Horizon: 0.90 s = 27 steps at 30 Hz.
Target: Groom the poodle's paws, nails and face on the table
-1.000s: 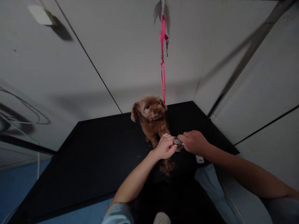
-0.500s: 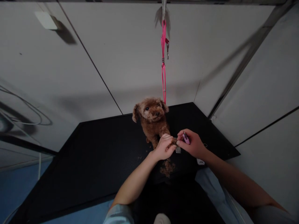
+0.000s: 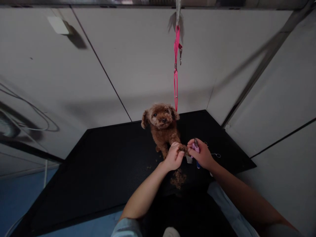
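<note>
A small curly brown dog (image 3: 163, 131) sits facing me on a black table. My left hand (image 3: 174, 156) is closed around its front paw (image 3: 183, 149), which is stretched out toward me. In my right hand (image 3: 201, 154) is a pair of pink-purple nail clippers (image 3: 196, 147) with a metal head pointing up. The fingertips of that hand meet the paw's end, so the exact contact is hidden. Beneath my hands lies a clump of cut brown fur (image 3: 178, 178).
A pink grooming loop (image 3: 175, 69) hangs behind the dog. On the black table (image 3: 108, 164), scissors (image 3: 216, 155), a blue-handled tool (image 3: 198, 165) and a pale flat piece (image 3: 189, 160) lie by my right hand. Pale walls (image 3: 138, 59) stand behind; cables (image 3: 29, 105) hang left.
My right hand has turned slightly, showing more of the clippers. The scissors and the blue-handled tool have come into sight. My left hand still holds the paw. The view has shifted slightly.
</note>
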Each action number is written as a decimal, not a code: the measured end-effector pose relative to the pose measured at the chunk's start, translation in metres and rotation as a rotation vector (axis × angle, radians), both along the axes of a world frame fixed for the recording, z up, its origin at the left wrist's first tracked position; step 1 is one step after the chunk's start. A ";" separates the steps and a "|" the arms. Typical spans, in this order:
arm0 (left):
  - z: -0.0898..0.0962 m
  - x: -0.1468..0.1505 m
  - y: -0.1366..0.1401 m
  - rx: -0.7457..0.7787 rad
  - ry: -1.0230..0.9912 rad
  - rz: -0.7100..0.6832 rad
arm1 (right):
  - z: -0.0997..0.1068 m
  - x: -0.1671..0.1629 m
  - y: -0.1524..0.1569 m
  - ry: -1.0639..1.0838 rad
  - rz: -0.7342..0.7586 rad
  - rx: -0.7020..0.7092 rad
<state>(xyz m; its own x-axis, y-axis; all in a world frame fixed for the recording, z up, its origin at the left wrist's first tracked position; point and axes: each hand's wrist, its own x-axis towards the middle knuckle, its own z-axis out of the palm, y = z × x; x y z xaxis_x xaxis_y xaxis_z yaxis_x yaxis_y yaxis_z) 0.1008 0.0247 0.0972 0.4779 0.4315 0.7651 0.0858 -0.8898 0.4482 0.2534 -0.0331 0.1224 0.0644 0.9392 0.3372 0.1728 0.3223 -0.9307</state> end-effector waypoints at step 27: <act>-0.041 -0.032 0.003 0.010 -0.021 0.049 | -0.096 0.070 0.008 -0.310 -0.286 -0.271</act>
